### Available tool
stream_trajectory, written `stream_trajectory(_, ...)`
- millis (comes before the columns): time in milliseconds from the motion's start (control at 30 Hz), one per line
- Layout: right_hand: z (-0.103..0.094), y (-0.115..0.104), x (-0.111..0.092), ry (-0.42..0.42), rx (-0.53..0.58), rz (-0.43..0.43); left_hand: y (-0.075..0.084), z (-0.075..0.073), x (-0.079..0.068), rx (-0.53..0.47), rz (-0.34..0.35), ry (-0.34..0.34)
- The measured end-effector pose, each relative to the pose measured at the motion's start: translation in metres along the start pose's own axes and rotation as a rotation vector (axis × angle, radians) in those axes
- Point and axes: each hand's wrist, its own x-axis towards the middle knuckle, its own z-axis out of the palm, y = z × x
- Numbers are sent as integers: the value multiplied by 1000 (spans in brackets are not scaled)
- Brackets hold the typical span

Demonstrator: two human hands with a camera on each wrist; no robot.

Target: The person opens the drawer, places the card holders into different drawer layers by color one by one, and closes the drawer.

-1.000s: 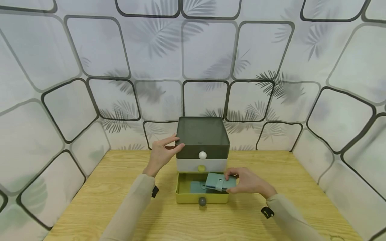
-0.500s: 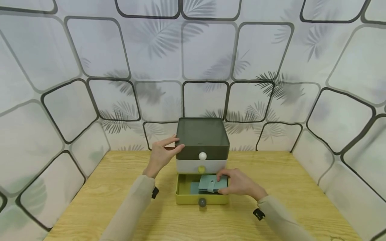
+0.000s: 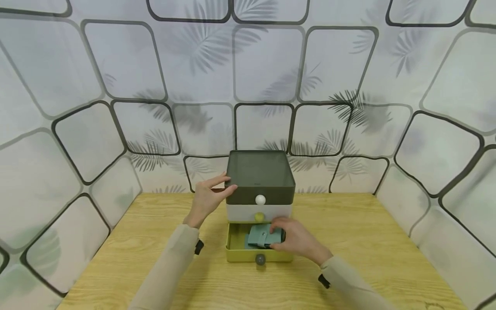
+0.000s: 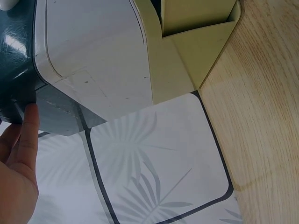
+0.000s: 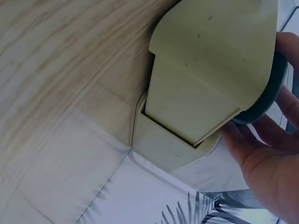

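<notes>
My right hand (image 3: 298,241) pinches a light blue-green wallet (image 3: 258,235) with a snap strap, inside the pulled-out yellow-green drawer (image 3: 248,256). The wallet overlaps a flat blue piece (image 3: 246,243) lying in that drawer. In the right wrist view, the wallet's dark edge (image 5: 268,95) shows above the drawer wall between thumb and fingers. My left hand (image 3: 207,198) rests at the upper left corner of the drawer unit (image 3: 259,168). Straight fingers (image 4: 30,135) touch its dark top section in the left wrist view.
The drawer unit has a dark top tier with a white knob (image 3: 260,199) and a white middle tier with a yellow-green knob (image 3: 259,216), both closed. A grey knob (image 3: 260,259) is on the bottom drawer. Patterned cloth (image 3: 263,64) surrounds the wooden table (image 3: 155,241).
My right hand has moved left with the wallet, from the drawer's right edge further into the drawer. More of the flat blue piece is now covered. My left hand has stayed in place.
</notes>
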Motion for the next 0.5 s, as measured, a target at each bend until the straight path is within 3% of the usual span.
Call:
stream_trajectory(200, 2, -2, 1, 13, -81, -13, 1, 0, 0, -7, 2, 5)
stream_trajectory(500, 1, 1, -2, 86, -75, -8, 1, 0, 0, -7, 5, 11)
